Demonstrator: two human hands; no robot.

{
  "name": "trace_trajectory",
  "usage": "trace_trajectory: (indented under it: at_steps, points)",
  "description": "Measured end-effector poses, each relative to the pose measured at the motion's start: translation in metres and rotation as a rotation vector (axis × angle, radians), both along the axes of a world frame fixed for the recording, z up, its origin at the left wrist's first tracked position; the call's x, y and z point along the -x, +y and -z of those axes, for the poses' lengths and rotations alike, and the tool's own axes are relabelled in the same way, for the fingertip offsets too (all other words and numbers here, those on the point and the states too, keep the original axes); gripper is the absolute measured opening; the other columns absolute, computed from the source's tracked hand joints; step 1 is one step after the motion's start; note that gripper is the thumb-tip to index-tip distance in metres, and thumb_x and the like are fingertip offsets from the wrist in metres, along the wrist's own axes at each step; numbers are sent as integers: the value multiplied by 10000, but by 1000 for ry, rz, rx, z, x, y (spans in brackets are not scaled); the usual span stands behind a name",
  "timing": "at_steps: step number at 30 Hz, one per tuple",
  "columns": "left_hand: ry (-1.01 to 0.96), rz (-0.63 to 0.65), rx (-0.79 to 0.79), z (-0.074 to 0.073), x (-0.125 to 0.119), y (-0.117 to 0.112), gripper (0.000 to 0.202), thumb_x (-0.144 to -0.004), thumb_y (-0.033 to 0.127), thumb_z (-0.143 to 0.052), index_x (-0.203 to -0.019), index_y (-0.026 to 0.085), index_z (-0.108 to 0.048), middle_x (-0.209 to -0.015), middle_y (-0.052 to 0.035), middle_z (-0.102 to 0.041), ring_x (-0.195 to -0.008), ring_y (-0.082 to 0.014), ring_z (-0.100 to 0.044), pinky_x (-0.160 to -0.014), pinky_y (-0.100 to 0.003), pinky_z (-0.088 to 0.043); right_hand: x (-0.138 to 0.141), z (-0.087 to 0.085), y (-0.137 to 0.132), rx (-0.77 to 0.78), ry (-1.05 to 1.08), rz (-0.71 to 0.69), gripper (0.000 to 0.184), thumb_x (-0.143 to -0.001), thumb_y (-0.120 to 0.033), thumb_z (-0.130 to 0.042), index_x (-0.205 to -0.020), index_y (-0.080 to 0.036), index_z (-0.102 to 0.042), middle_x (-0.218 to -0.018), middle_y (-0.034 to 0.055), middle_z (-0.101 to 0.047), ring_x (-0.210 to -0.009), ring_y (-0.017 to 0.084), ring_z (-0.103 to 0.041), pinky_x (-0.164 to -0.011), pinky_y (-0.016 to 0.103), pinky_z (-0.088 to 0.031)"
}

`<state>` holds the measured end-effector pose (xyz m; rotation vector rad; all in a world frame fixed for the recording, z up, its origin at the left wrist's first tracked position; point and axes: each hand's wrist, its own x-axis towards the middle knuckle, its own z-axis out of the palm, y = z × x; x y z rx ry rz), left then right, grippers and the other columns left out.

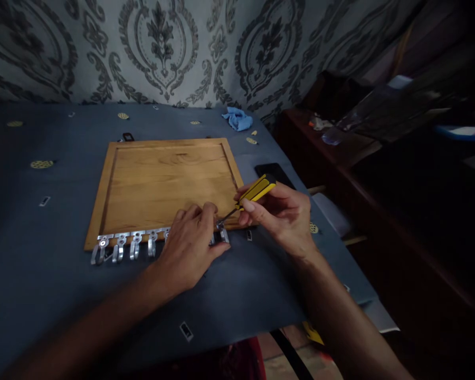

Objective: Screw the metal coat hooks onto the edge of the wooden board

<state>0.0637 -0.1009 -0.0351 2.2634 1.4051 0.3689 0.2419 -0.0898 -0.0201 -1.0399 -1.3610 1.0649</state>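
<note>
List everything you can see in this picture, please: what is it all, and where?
board: one, light wood, middle of the table
rail: one, silver, with several hooks, along the board's near edge
screwdriver: one, yellow and black handle, tip at the rail's right end
cloth: one, light blue, crumpled at the table's far edge
phone: one, black, probably a phone, just right of the board
table: one, dark blue cover with small motifs
wall: grey with dark ornament, behind the table
shelf: dark wood, cluttered, right of the table
left hand: rests on the rail
right hand: grip closed on the screwdriver
</note>
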Motion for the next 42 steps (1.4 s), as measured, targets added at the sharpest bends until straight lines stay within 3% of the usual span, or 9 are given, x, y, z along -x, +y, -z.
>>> trace_trajectory:
  at_steps: [11,19,35,42]
  points:
    - [6,9,-44,1,0,0,457,-791,280,-816,-1076,208,-466,-1086,-74,-677,-1070,-300,-617,-932,-477,-481,1,0,-1,-132,-2,137,246,-713,-377,-885,-829,-231,-725,-644,-42,-648,-455,97,-611,-445,225,-529]
    - [-3,12,-48,3,1,-1,462,-795,285,-818,-1070,220,-452,-1094,-65,-670,-1070,-294,-615,-929,-465,-484,1,3,0,-119,-62,146,280,-693,-422,-890,-797,-233,-711,-650,-30,-663,-455,112,-610,-417,240,-517]
    - [8,7,-6,0,1,0,456,-799,272,-810,-1084,205,-459,-1110,-84,-663,-1087,-309,-601,-933,-465,-469,3,0,0,-95,-60,89,350,-622,-421,-928,-732,-219,-665,-759,-12,-709,-473,105,-612,-420,234,-545]
    - [-16,14,-46,4,2,-1,456,-794,270,-813,-1075,212,-458,-1086,-72,-671,-1062,-303,-610,-916,-462,-475,-2,-1,-1,-17,-57,0,326,-715,-474,-861,-877,-225,-726,-740,-1,-715,-506,119,-652,-494,251,-592]
